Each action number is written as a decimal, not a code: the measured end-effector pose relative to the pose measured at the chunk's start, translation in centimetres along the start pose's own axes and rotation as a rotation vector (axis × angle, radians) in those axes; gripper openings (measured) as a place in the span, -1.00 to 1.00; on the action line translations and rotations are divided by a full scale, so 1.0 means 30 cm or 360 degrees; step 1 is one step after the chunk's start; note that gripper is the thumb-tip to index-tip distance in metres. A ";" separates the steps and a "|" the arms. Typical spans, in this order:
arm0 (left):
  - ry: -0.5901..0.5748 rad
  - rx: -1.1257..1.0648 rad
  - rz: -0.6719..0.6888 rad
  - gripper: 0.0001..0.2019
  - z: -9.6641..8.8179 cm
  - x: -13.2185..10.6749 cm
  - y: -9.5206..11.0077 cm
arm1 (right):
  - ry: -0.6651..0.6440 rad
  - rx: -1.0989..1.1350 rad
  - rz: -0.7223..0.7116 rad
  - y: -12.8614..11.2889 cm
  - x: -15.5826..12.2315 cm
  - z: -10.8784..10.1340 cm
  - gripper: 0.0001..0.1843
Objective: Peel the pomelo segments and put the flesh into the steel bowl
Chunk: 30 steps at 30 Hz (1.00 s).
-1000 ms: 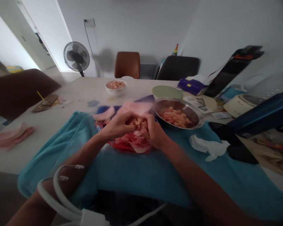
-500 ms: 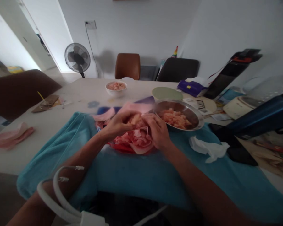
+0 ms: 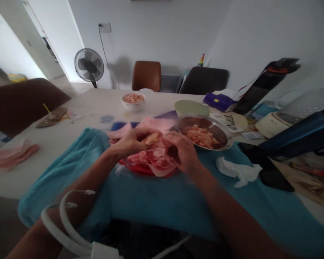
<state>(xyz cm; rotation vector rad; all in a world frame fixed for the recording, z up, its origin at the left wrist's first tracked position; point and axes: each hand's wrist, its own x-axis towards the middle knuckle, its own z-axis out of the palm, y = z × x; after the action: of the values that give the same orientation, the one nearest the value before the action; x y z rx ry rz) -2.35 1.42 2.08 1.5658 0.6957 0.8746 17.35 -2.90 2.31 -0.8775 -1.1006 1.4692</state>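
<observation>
My left hand (image 3: 128, 144) and my right hand (image 3: 182, 151) meet over a heap of pink peel scraps (image 3: 153, 162) lying on a teal towel (image 3: 151, 198). Between their fingertips is a pale orange piece of fruit (image 3: 152, 137); both hands are curled and pinch at it. A steel bowl (image 3: 205, 133) holding several orange fruit pieces stands just right of my right hand. A white bowl (image 3: 133, 100) with similar pieces sits farther back on the table.
A crumpled white tissue (image 3: 239, 171) lies right of the hands. A green lid (image 3: 191, 107), a purple box (image 3: 218, 101), glasses, papers and dark blue gear crowd the right side. Pink peels (image 3: 10, 153) lie at the left edge. Chairs and a fan (image 3: 89, 66) stand behind the table.
The hands have drawn slightly apart and shifted a little toward me, with the fruit piece now showing more clearly between them. The view has drifted slightly.
</observation>
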 end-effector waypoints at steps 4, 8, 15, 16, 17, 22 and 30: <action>-0.0101 0.0227 -0.0020 -0.55 -0.004 0.002 0.023 | -0.0142 -0.0327 0.0120 -0.026 -0.002 -0.034 -0.73; -0.0117 0.0110 -0.0067 -0.56 0.000 0.004 0.012 | -0.0216 -0.0299 0.0153 -0.024 -0.004 -0.035 -0.71; 0.0011 -0.0285 -0.0123 -0.64 -0.028 0.012 -0.030 | -0.0344 0.0255 0.0068 -0.027 -0.001 -0.040 -0.62; 0.0044 -0.0281 -0.0122 -0.64 -0.036 0.013 -0.032 | -0.0347 0.0285 0.0058 -0.031 -0.001 -0.045 -0.60; 0.0072 -0.0279 -0.0124 -0.62 -0.042 0.013 -0.032 | -0.0350 0.0304 0.0052 -0.034 0.000 -0.050 -0.58; -0.0007 -0.0371 -0.0184 -0.51 -0.047 0.011 -0.023 | -0.0411 0.0304 0.0092 -0.028 0.009 -0.056 -0.50; -0.0132 -0.0384 -0.0178 -0.48 -0.051 0.007 -0.027 | -0.0393 0.0383 0.0271 -0.029 0.021 -0.051 -0.39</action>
<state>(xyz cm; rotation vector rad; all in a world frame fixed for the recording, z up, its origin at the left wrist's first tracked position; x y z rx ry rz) -3.50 2.55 1.43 1.3273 0.5895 0.7756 18.93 -1.99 2.67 -0.6445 -1.0175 1.8473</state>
